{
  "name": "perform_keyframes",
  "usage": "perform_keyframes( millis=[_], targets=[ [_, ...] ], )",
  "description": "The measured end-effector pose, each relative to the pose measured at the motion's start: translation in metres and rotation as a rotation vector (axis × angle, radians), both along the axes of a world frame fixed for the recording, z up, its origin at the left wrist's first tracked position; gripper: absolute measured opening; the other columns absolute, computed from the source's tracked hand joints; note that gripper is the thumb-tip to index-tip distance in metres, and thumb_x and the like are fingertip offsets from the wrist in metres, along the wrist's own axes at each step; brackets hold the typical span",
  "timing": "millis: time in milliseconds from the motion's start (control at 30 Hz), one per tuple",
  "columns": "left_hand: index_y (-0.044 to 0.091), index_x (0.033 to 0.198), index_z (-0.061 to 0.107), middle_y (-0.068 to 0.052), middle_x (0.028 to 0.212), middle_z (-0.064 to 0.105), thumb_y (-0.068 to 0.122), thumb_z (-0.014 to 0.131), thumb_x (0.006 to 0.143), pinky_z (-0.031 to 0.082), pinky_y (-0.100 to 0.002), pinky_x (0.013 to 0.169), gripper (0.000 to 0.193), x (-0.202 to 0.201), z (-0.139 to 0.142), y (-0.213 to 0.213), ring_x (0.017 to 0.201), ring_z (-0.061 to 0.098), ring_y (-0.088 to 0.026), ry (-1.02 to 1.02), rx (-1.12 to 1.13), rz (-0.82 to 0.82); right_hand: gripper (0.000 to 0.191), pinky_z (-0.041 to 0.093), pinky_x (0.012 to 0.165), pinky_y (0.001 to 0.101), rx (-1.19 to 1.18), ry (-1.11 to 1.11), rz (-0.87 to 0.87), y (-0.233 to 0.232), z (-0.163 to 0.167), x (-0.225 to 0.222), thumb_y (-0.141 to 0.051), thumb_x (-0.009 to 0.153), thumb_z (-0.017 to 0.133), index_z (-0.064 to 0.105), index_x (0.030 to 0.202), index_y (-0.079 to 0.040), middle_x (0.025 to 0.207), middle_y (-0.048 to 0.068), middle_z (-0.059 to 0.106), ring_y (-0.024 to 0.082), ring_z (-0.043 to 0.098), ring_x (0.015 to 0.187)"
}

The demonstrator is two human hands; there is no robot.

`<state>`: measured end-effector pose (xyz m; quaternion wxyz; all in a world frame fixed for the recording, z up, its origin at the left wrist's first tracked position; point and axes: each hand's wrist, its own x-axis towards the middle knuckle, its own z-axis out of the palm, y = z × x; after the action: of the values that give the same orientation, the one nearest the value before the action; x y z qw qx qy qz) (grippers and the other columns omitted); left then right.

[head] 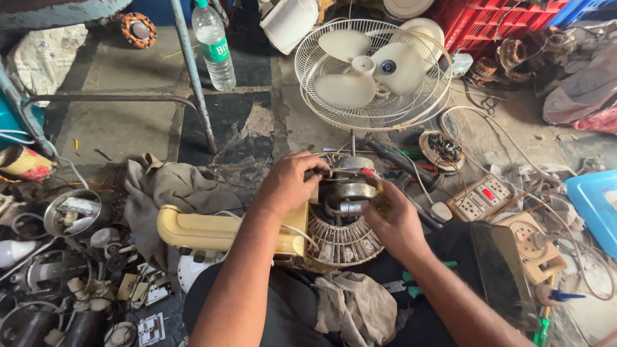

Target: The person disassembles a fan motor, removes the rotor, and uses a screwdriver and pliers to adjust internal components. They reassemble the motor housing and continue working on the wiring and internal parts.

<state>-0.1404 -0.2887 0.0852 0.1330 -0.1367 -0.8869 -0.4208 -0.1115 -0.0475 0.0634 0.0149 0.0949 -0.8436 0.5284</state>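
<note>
a grimy stone floor [128, 128] takes up most of the view, strewn with parts, and a person sits on it with a dismantled table fan across the lap. farthest from them lies a white wire fan guard [373, 74] with three pale blades [366, 67] resting in it. left of that a metal stand leg [193, 71] runs down beside a clear plastic water bottle [214, 48]. a crumpled grey rag [164, 189] lies at the left, touching the cream fan body [212, 231], which lies on its side over the lap. at the body's right end sits the bare fan motor [350, 189], above a round ribbed rear guard [340, 241]. the left hand [289, 183] rests on the motor's top left edge, fingers curled over it and pressed together. the right hand [392, 222] is at the motor's right side, fingertips pinching something small and yellowish there; what it is cannot be told. to the right, well apart, lie a beige switch board [481, 198] and a beige socket box [533, 247], and a small dish of dark screws [443, 149] sits near the fan guard
</note>
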Motion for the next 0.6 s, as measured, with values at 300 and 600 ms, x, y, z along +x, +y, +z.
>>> perform_keyframes(
  millis=[300, 600],
  targets=[
    [0.012, 0.094, 0.078, -0.007, 0.101, 0.07, 0.001, 0.073, 0.077, 0.052, -0.038, 0.096, 0.021, -0.01, -0.013, -0.004, 0.107, 0.065, -0.028, -0.043, -0.021, -0.023, 0.03, 0.056, 0.063, 0.0399, 0.346, 0.23, 0.082, -0.042, 0.039, -0.02, -0.023, 0.082, 0.079, 0.07, 0.101, -0.001, 0.082, 0.017, 0.072, 0.029, 0.073, 0.069],
    [0.01, 0.096, 0.076, -0.009, 0.103, 0.068, -0.009, 0.073, 0.064, 0.052, -0.04, 0.094, 0.037, -0.013, -0.021, -0.008, 0.106, 0.063, -0.029, 0.023, -0.004, -0.156, 0.017, 0.055, 0.062, 0.0451, 0.454, 0.584, 0.243, -0.074, 0.039, -0.029, -0.02, 0.086, 0.074, 0.067, 0.087, -0.005, 0.08, 0.013, 0.071, 0.033, 0.07, 0.071]
  ],
)
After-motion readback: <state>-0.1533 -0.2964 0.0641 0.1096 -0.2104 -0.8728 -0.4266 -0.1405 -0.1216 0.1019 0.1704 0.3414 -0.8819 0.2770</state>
